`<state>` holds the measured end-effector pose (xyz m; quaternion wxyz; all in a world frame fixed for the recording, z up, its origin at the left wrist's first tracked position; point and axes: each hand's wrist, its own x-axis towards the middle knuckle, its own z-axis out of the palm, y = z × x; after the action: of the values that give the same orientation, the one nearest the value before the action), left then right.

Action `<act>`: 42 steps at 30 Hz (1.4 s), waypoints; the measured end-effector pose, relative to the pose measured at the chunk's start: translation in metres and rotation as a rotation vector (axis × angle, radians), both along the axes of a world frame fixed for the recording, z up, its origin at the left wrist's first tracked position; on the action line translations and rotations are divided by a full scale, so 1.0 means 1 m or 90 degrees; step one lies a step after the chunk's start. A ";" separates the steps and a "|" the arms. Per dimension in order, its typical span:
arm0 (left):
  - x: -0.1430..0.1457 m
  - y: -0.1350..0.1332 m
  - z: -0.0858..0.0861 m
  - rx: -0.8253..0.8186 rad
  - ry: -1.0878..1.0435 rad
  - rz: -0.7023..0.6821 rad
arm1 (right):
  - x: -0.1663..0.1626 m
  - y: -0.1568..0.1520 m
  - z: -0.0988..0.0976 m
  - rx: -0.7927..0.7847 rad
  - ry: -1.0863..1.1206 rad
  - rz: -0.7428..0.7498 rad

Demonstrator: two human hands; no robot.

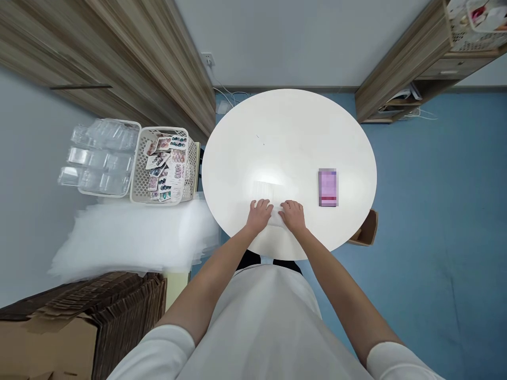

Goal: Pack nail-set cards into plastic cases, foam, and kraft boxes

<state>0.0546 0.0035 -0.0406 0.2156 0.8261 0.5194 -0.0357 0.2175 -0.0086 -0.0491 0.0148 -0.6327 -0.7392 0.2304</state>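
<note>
Near the front edge of the white oval table, a thin, whitish, see-through sheet [278, 217] lies between my hands, and it is hard to tell from the tabletop. My left hand [259, 215] grips its left side with bent fingers. Opposite, my right hand [292, 215] has its fingers curled on the right side of the same sheet. Whether anything is wrapped inside cannot be made out. To the right of my hands lies a pixelated pink-purple rectangular thing [328, 188] with a dark edge.
Left of the table [289, 121] stand a white basket [137, 184] of carded, coloured, gem-like pieces and a basket of clear plastic boxes [105, 158]. Translucent sheets [134, 237] are piled before them, with flattened cardboard [127, 322] nearer. A cardboard box [368, 229] sits below the table's right edge.
</note>
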 end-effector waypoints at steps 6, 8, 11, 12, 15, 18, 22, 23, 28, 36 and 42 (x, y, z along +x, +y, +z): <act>-0.003 -0.017 0.001 -0.036 -0.024 -0.051 | 0.004 -0.033 0.001 -0.001 0.036 0.137; -0.006 -0.022 0.003 -0.042 -0.021 -0.063 | 0.005 -0.040 0.000 -0.023 0.044 0.127; -0.008 -0.032 0.004 -0.046 0.008 -0.070 | 0.003 -0.048 0.000 -0.039 0.057 0.093; -0.007 -0.036 0.004 -0.042 0.018 -0.064 | 0.002 -0.051 0.001 -0.035 0.057 0.059; -0.003 -0.048 -0.002 -0.029 0.033 -0.035 | -0.005 -0.068 0.001 -0.029 0.040 -0.183; 0.002 -0.052 -0.007 -0.032 0.038 -0.026 | -0.013 -0.087 -0.004 -0.092 0.092 -0.485; 0.003 -0.050 -0.007 -0.042 0.040 -0.042 | -0.018 -0.088 -0.014 -0.124 0.364 -0.698; 0.002 -0.050 -0.006 -0.045 0.040 -0.046 | -0.018 -0.083 -0.015 -0.137 0.413 -0.722; 0.000 -0.051 0.001 -0.056 0.040 -0.055 | -0.012 -0.054 -0.008 -0.196 0.509 -0.735; 0.008 -0.050 -0.002 -0.077 0.025 -0.025 | -0.016 -0.048 -0.001 -0.202 0.567 -0.549; -0.009 -0.044 0.003 -0.109 -0.054 0.000 | -0.024 -0.040 -0.002 -0.214 0.471 -0.421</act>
<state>0.0461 -0.0409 -0.0373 0.3073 0.8055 0.5046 -0.0455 0.1936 -0.0485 -0.0509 0.2452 -0.7020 -0.3983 0.5371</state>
